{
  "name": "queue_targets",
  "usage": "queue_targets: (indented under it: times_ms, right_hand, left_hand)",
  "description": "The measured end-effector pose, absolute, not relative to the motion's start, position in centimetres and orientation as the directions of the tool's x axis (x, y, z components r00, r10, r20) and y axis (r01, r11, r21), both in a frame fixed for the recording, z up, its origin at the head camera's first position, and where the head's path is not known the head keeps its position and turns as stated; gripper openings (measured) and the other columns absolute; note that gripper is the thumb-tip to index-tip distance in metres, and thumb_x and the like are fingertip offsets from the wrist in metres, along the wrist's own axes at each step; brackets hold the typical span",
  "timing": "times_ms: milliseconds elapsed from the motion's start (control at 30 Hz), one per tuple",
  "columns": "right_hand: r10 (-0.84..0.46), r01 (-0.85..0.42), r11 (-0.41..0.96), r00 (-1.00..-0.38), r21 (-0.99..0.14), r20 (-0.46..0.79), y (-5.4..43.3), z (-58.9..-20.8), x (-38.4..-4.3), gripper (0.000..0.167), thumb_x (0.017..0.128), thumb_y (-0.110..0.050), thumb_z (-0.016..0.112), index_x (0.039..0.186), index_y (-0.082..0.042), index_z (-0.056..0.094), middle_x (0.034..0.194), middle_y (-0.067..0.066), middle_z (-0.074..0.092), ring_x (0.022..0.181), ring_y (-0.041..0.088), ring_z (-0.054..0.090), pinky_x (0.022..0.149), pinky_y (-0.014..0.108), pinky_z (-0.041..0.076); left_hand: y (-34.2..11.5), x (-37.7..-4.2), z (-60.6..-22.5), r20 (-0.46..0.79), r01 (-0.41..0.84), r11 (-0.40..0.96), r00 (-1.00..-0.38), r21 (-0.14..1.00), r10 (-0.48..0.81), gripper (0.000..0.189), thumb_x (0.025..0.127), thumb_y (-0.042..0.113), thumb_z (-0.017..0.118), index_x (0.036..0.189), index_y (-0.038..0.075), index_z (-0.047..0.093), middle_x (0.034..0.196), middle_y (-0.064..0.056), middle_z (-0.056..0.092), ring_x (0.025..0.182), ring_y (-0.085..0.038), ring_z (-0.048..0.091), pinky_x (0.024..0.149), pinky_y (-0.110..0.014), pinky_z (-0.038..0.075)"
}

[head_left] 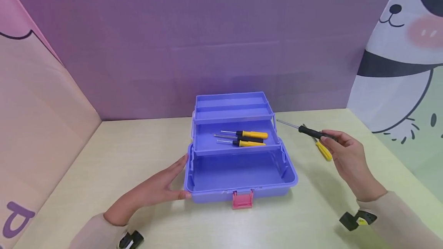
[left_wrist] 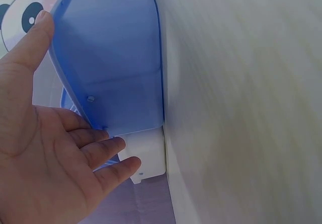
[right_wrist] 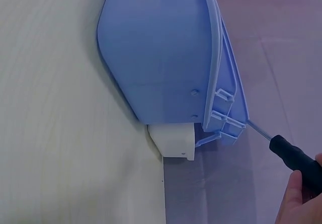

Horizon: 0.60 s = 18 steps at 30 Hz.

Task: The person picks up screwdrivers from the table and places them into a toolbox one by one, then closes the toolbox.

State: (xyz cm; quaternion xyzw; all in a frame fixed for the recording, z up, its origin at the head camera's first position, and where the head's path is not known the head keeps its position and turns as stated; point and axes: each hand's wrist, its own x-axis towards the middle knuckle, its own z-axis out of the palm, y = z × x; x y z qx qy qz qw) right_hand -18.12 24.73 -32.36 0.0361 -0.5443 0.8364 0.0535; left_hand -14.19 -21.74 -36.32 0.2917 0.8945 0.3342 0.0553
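Note:
A purple-blue toolbox (head_left: 242, 193) stands unfolded on the table with a pink latch (head_left: 242, 200) at its front. My left hand (head_left: 157, 187) touches its left side, fingers and thumb extended; in the left wrist view that hand (left_wrist: 55, 153) lies against the box wall (left_wrist: 110, 58). My right hand (head_left: 349, 156) pinches a black-handled screwdriver (head_left: 311, 131) by the handle end, its shaft pointing left towards the trays. The middle tray (head_left: 211, 126) holds two yellow-and-black screwdrivers (head_left: 254, 135) and a black one (head_left: 255, 139). Behind the right fingers, a yellow-handled screwdriver (head_left: 323, 151) lies on the table.
The upper tray (head_left: 235, 107) rises above the middle one, and the deep bottom compartment (head_left: 235, 172) is in front. A white part (right_wrist: 173, 141) extends behind the box. A purple backdrop (head_left: 221, 41) closes off the table (head_left: 138, 145) at the back.

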Motion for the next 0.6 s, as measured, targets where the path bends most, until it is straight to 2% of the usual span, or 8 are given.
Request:
queue_targets:
  times_ms: [600]
  right_hand:
    - [-0.014, -0.171, -0.462, -0.980, -0.870, 0.200, 23.5, -32.6, -17.7, 0.022, 0.086, 0.012, 0.058, 0.092, -0.003, 0.072, 0.090, 0.004, 0.067, 0.085, 0.011, 0.069, 0.082, 0.020, 0.052]
  left_hand:
    - [-21.6, -14.1, -36.2, 0.065, 0.465, 0.640, -0.836, 0.612, 0.545, 0.102, 0.081, 0.047, 0.069, 0.151, 0.002, 0.010, 0.157, -0.014, 0.011, 0.141, -0.036, 0.017, 0.107, -0.054, 0.028]
